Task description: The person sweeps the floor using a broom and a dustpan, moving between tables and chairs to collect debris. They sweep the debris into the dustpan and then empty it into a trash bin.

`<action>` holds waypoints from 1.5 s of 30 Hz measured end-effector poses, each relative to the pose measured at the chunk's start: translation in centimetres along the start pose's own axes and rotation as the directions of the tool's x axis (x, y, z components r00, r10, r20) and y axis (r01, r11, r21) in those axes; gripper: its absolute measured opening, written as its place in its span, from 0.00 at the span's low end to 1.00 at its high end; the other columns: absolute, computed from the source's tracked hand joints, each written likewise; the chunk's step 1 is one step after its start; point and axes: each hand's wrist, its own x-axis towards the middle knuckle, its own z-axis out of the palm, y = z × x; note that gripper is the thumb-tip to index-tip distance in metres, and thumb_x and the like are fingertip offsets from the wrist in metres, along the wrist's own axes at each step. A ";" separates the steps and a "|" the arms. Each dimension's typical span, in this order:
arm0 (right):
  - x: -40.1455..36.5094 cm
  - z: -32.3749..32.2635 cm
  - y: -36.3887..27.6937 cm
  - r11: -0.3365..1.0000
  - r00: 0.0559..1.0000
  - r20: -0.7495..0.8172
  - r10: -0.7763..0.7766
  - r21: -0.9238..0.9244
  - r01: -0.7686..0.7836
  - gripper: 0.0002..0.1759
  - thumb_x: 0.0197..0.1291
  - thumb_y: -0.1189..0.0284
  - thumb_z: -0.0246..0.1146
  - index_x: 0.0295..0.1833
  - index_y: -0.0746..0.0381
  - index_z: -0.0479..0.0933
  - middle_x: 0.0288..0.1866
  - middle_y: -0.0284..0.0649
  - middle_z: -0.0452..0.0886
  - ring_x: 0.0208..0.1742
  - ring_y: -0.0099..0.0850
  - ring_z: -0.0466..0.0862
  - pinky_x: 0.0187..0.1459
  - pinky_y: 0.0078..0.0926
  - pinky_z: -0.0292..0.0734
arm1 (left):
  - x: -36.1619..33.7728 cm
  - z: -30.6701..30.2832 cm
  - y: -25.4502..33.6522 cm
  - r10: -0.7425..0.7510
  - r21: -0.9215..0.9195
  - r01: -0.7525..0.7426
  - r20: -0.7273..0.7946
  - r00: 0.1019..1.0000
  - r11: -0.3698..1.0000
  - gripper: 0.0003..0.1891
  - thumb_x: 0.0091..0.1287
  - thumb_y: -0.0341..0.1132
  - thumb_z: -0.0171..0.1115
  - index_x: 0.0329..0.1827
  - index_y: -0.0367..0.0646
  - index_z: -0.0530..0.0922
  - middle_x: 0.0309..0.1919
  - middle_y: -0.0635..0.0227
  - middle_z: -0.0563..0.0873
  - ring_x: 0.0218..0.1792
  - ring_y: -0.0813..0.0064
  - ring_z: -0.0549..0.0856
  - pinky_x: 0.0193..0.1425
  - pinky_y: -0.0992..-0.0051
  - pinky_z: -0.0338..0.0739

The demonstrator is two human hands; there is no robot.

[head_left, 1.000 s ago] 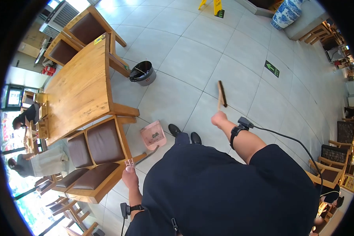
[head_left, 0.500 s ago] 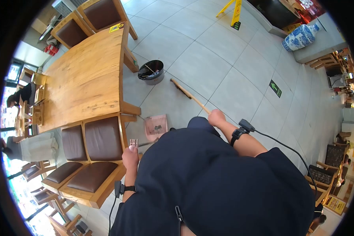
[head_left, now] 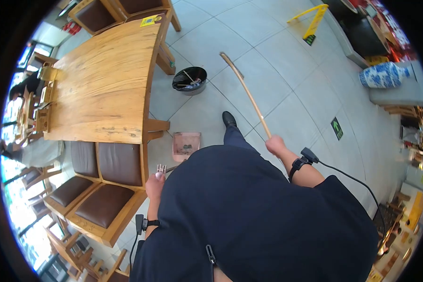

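My right hand [head_left: 276, 145] is closed round the wooden handle of a broom [head_left: 252, 99]. The broom slants away over the grey tiles, its narrow head at the far end. At the left, my left hand [head_left: 154, 184] is closed, with a pale slotted piece sticking up from the fist. A thin dark handle runs from beside that fist towards a pink dustpan [head_left: 174, 148] on the floor; the dustpan holds some dark debris. Where the handle meets the hand is partly hidden. A black bucket [head_left: 191, 89] with stick-like things inside stands beyond the dustpan.
A wooden table [head_left: 103, 84] and brown padded chairs [head_left: 105, 207] stand on the left. Ahead on the right are a yellow floor sign [head_left: 316, 22] and a blue-and-white vase [head_left: 380, 75] on a ledge. My shoe [head_left: 229, 119] is between bucket and broom. Another person's dark sleeve [head_left: 26, 87] shows far left.
My right hand has moved right, and the broom's far end has swung forward and right. My shoe has come into view. The dustpan stays almost in place while the surroundings shift in view.
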 end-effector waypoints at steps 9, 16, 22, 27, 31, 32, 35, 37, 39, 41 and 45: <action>6.5 -11.6 -2.0 0.996 0.905 0.426 -0.013 0.081 -0.024 0.14 0.56 0.64 0.59 0.33 0.66 0.75 0.18 0.39 0.73 0.16 0.33 0.74 0.18 0.33 0.68 | 1.0 -1.3 4.6 -0.108 0.069 0.102 0.087 0.990 0.992 0.18 0.58 0.48 0.62 0.38 0.40 0.77 0.34 0.51 0.83 0.39 0.49 0.82 0.41 0.56 0.75; 7.5 -13.5 -11.4 0.992 0.783 0.616 -0.085 -0.022 0.125 0.13 0.55 0.69 0.60 0.25 0.68 0.72 0.15 0.40 0.70 0.11 0.29 0.68 0.13 0.31 0.59 | 1.1 0.4 4.6 -0.097 0.130 0.088 0.072 0.993 0.988 0.19 0.57 0.47 0.63 0.37 0.38 0.75 0.36 0.50 0.83 0.41 0.49 0.81 0.42 0.57 0.76; 11.9 -12.7 -15.6 0.937 0.802 0.553 -0.227 -0.101 0.334 0.21 0.56 0.62 0.60 0.29 0.73 0.74 0.16 0.41 0.71 0.12 0.32 0.69 0.15 0.34 0.63 | 0.4 0.3 6.0 -0.169 0.098 0.159 0.101 0.980 0.982 0.18 0.58 0.46 0.63 0.39 0.41 0.74 0.37 0.53 0.82 0.41 0.51 0.81 0.43 0.56 0.75; 13.5 -13.2 -20.3 0.722 0.793 0.410 -0.451 -0.355 0.594 0.19 0.59 0.62 0.57 0.33 0.71 0.78 0.28 0.53 0.80 0.30 0.46 0.82 0.32 0.42 0.76 | -0.8 0.0 8.1 -0.220 0.137 0.207 0.087 0.972 0.969 0.16 0.59 0.46 0.62 0.40 0.43 0.74 0.38 0.55 0.81 0.42 0.53 0.81 0.44 0.56 0.74; 16.3 -11.8 -27.7 0.585 0.705 0.352 -0.616 -0.394 0.709 0.15 0.61 0.66 0.53 0.42 0.67 0.77 0.35 0.52 0.81 0.39 0.48 0.82 0.40 0.43 0.77 | -1.0 0.7 8.8 -0.216 0.181 0.198 0.086 0.973 0.963 0.16 0.59 0.47 0.62 0.38 0.44 0.74 0.37 0.57 0.80 0.42 0.54 0.81 0.43 0.56 0.73; 16.5 -11.0 -29.8 0.571 0.710 0.361 -0.604 -0.426 0.702 0.15 0.62 0.67 0.52 0.45 0.66 0.76 0.36 0.51 0.82 0.39 0.46 0.82 0.39 0.42 0.78 | -1.0 0.8 8.8 -0.214 0.193 0.195 0.081 0.974 0.962 0.16 0.59 0.47 0.62 0.38 0.44 0.74 0.36 0.58 0.80 0.41 0.54 0.81 0.43 0.56 0.73; 17.9 -6.5 -34.1 0.487 0.702 0.372 -0.608 -0.524 0.699 0.14 0.63 0.69 0.49 0.49 0.64 0.75 0.37 0.47 0.82 0.39 0.43 0.83 0.38 0.40 0.79 | -1.3 1.2 8.8 -0.185 0.192 0.172 0.051 0.981 0.966 0.16 0.59 0.47 0.62 0.37 0.44 0.74 0.36 0.59 0.80 0.40 0.55 0.81 0.42 0.56 0.73; 17.0 -5.4 -34.6 0.371 0.675 0.354 -0.647 -0.627 0.685 0.15 0.65 0.70 0.46 0.49 0.63 0.75 0.37 0.44 0.83 0.38 0.39 0.84 0.37 0.38 0.80 | -1.1 1.1 8.9 -0.180 0.199 0.169 0.041 0.983 0.965 0.16 0.59 0.47 0.63 0.37 0.44 0.74 0.36 0.59 0.80 0.40 0.55 0.81 0.42 0.56 0.73; 15.5 -6.0 -32.1 0.217 0.601 0.477 -0.641 -0.639 0.738 0.15 0.65 0.70 0.46 0.49 0.63 0.75 0.37 0.44 0.83 0.39 0.40 0.84 0.37 0.38 0.80 | -1.6 1.2 8.7 -0.180 0.204 0.167 0.046 0.983 0.964 0.16 0.58 0.47 0.63 0.37 0.43 0.74 0.36 0.59 0.80 0.40 0.55 0.81 0.42 0.56 0.73; 15.3 -6.5 -28.2 0.214 0.585 0.544 -0.602 -0.595 0.775 0.14 0.64 0.71 0.47 0.49 0.63 0.74 0.35 0.44 0.83 0.39 0.41 0.84 0.37 0.39 0.80 | -1.0 1.0 8.7 -0.172 0.186 0.166 0.018 0.985 0.968 0.16 0.58 0.46 0.63 0.37 0.43 0.74 0.36 0.59 0.80 0.39 0.55 0.81 0.41 0.56 0.73; 15.2 -10.7 -20.4 0.383 0.689 0.502 -0.523 -0.583 0.716 0.14 0.63 0.71 0.47 0.52 0.60 0.72 0.35 0.46 0.82 0.38 0.43 0.83 0.37 0.42 0.78 | -0.4 0.7 8.1 -0.171 0.182 0.166 0.011 0.985 0.969 0.16 0.59 0.46 0.62 0.37 0.43 0.74 0.36 0.59 0.80 0.39 0.55 0.81 0.41 0.56 0.73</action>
